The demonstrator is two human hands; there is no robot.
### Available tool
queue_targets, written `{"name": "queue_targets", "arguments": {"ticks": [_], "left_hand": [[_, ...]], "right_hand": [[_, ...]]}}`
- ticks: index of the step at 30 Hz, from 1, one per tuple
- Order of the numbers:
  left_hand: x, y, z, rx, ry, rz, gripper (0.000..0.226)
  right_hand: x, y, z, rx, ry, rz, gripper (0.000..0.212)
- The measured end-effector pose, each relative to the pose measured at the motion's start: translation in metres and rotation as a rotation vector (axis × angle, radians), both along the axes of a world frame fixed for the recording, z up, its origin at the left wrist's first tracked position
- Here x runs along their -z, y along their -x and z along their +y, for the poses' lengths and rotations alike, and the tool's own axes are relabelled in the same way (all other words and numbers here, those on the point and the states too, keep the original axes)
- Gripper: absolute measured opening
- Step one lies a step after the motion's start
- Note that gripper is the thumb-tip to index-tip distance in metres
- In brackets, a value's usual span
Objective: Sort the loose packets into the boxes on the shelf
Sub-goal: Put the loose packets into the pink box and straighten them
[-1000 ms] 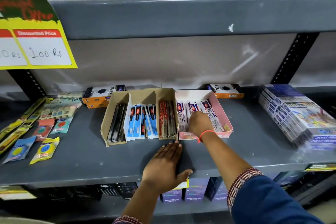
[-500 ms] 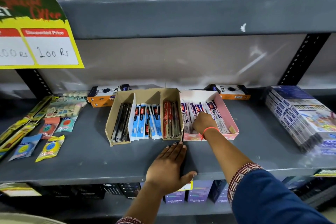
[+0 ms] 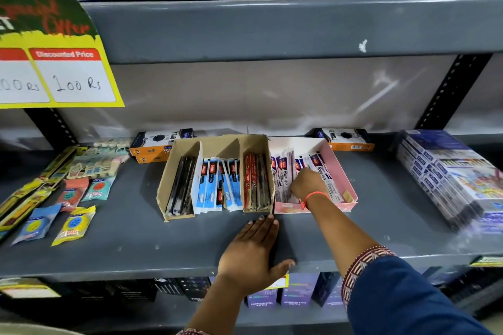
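right hand dips into the pink box, fingers curled among the packets, grip perhaps closed, hard to tell, left hand flat on the shelf; light, slippery sleeves, pinch mid-length.

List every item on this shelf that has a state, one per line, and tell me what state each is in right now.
Brown box: open-topped, divided, packets standing in each section.
Pink box: open, part-filled with packets.
Right hand: inside the pink box, fingers down among the packets; grip hidden.
Left hand: flat, palm down on the shelf, holding nothing.
Orange boxes: closed, lying behind.
Loose packets: flat at the shelf's left.
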State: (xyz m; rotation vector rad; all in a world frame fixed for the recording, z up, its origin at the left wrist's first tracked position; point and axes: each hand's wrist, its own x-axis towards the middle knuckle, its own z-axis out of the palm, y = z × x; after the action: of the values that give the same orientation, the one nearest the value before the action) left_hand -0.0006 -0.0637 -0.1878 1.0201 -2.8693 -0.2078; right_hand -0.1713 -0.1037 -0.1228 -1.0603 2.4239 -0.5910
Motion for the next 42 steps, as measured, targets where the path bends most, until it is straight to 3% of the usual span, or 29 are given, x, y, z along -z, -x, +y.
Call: {"name": "queue_targets", "arguments": {"ticks": [10, 16, 22, 26, 32, 42], "left_hand": [[-0.003, 0.001, 0.002, -0.002, -0.014, -0.005, 0.099], [0.000, 0.000, 0.000, 0.000, -0.008, 0.002, 0.104], [-0.002, -0.001, 0.001, -0.009, -0.021, 0.005, 0.100], [0.001, 0.000, 0.000, -0.012, -0.008, 0.011, 0.101], [-0.001, -0.001, 0.000, -0.013, -0.014, 0.000, 0.103], [0.001, -0.001, 0.001, -0.013, -0.013, 0.007, 0.102]], "right_hand": [[0.001, -0.005, 0.009, -0.124, 0.052, 0.228, 0.029], [-0.002, -0.003, 0.004, -0.178, 0.041, 0.065, 0.023], [-0.008, 0.026, 0.021, -0.078, -0.101, 0.360, 0.033], [-0.004, 0.033, 0.025, -0.044, -0.189, 0.239, 0.040], [-0.003, 0.039, 0.024, 0.005, -0.029, 0.135, 0.036], [-0.001, 0.031, 0.029, -0.071, 0.006, 0.279, 0.029]]}}
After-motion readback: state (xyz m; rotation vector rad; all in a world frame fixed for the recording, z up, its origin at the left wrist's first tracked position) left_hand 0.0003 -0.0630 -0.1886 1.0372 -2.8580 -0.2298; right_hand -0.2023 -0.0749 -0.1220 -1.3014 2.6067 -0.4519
